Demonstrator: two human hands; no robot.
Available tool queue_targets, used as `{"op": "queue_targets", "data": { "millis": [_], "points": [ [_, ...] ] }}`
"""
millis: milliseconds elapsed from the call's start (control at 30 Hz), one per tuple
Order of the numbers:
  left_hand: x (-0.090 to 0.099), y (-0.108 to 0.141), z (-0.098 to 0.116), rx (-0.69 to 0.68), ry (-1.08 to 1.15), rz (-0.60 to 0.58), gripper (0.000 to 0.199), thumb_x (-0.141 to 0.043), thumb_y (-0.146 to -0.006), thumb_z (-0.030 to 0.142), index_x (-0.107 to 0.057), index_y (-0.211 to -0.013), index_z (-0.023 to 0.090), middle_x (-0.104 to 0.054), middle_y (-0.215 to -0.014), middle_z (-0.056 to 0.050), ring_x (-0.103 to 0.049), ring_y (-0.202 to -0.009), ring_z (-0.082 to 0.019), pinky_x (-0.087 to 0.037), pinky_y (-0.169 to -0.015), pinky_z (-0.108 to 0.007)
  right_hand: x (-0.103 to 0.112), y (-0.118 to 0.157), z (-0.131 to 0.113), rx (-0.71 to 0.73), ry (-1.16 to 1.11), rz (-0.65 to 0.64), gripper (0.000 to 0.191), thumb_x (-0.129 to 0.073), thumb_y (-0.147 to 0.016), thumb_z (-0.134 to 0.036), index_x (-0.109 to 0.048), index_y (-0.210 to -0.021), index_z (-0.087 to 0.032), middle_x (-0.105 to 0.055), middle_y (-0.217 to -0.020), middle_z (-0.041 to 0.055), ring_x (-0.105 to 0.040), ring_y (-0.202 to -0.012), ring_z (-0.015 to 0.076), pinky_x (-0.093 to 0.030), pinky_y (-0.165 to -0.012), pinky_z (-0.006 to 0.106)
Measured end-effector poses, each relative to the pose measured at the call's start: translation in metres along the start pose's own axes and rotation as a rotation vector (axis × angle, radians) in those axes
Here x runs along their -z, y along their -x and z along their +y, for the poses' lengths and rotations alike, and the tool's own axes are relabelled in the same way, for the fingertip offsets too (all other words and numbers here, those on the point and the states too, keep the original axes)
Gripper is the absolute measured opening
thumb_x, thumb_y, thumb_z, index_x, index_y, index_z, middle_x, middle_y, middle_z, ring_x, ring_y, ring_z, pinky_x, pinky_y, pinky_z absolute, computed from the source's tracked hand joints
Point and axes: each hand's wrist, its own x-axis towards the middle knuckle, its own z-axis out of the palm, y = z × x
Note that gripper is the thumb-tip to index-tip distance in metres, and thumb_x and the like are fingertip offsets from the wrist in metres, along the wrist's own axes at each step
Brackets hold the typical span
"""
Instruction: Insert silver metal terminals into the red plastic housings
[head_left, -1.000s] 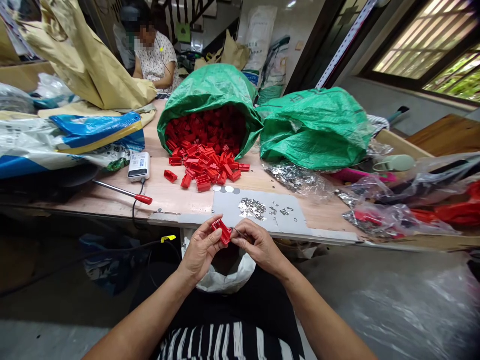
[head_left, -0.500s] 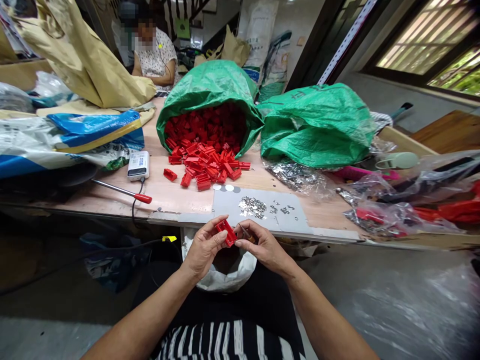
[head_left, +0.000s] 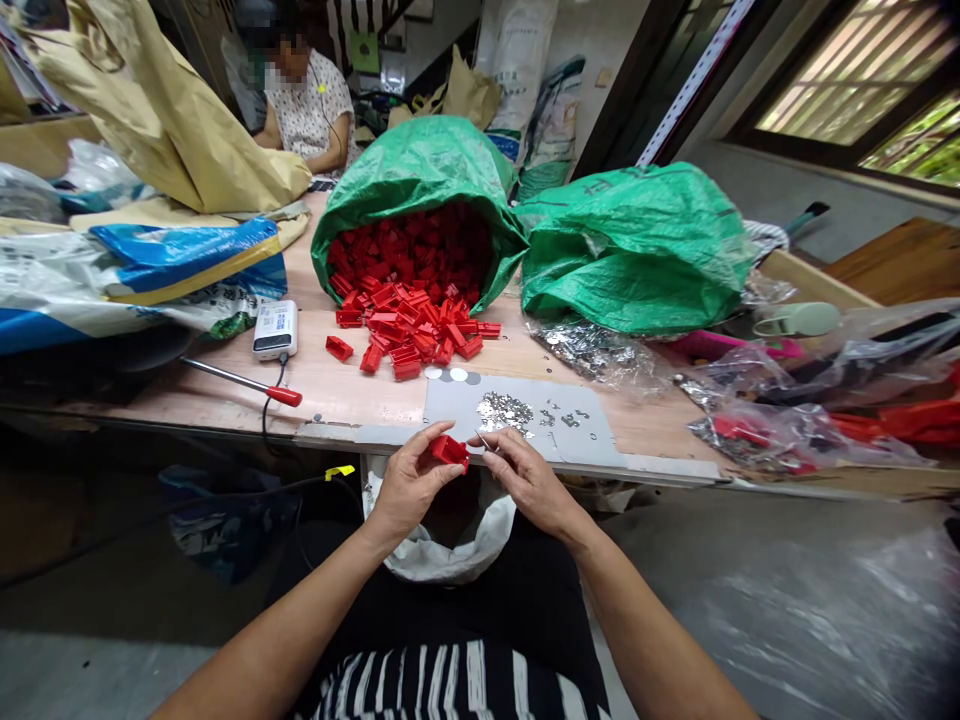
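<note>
Between thumb and fingers, my left hand (head_left: 409,487) grips a red plastic part (head_left: 448,451) above an open white bag (head_left: 457,565). Just to the right, my right hand (head_left: 529,482) pinches a thin pointed metal tool (head_left: 484,440), its tip close to the red part; its handle is mostly hidden by the fingers. Beyond the hands, small silvery metal pieces (head_left: 504,412) lie in a pile on a grey mat (head_left: 450,405). Similar red parts (head_left: 409,330) spill out of a green sack (head_left: 427,150) onto the table (head_left: 352,400).
A second green sack (head_left: 637,250) and clear plastic bags (head_left: 780,430) lie to the right. On the left are a white power bank (head_left: 275,330) with a cable, a red-handled rod (head_left: 283,395) and blue-white sacks (head_left: 195,260). Another person (head_left: 322,110) sits across the table.
The red part has been turned in my left hand, its open side less visible. My right hand has shifted slightly off it, and the thin tool now points up and left.
</note>
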Motion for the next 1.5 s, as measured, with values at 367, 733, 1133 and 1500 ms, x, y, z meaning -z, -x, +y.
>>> {"op": "queue_targets", "data": {
  "millis": [367,733,1133,1500],
  "points": [
    [0.01,-0.032,-0.013,-0.282,-0.617,-0.043,0.041,-0.065,-0.077,0.015,-0.058,-0.118,0.021,-0.065,-0.109,-0.007,-0.06,-0.101,-0.02,-0.047,-0.091,-0.034,-0.006,-0.011,0.015,0.048,0.338,0.07,0.015,-0.055,-0.085,-0.022,-0.065,-0.096,-0.022,-0.068,-0.088,0.0032,-0.062,-0.081,0.0168,-0.046,-0.073,0.028],
    [0.01,-0.038,-0.013,-0.237,-0.619,-0.093,0.041,-0.065,-0.076,0.016,-0.061,-0.116,0.023,-0.068,-0.107,-0.005,-0.062,-0.101,-0.02,-0.048,-0.092,-0.035,-0.005,-0.017,0.024,0.102,0.367,0.038,0.014,-0.057,-0.085,-0.017,-0.067,-0.094,-0.021,-0.067,-0.091,0.0047,-0.061,-0.087,0.0173,-0.047,-0.079,0.03],
    [0.01,-0.037,-0.017,-0.243,-0.574,-0.073,0.036,-0.067,-0.075,0.018,-0.063,-0.11,0.023,-0.069,-0.105,-0.004,-0.064,-0.096,-0.019,-0.05,-0.087,-0.032,-0.007,-0.016,0.019,0.073,0.45,0.023,0.013,-0.053,-0.087,-0.016,-0.064,-0.092,-0.021,-0.065,-0.09,0.0046,-0.061,-0.085,0.0168,-0.047,-0.075,0.028],
    [0.008,-0.036,-0.024,-0.252,-0.552,-0.02,0.033,-0.07,-0.074,0.021,-0.063,-0.106,0.022,-0.07,-0.096,-0.003,-0.064,-0.087,-0.018,-0.05,-0.081,-0.031,-0.029,-0.02,0.004,-0.065,0.615,0.046,0.014,-0.05,-0.089,-0.017,-0.062,-0.095,-0.021,-0.064,-0.093,0.0041,-0.062,-0.085,0.0166,-0.044,-0.069,0.025]
  ]
}}
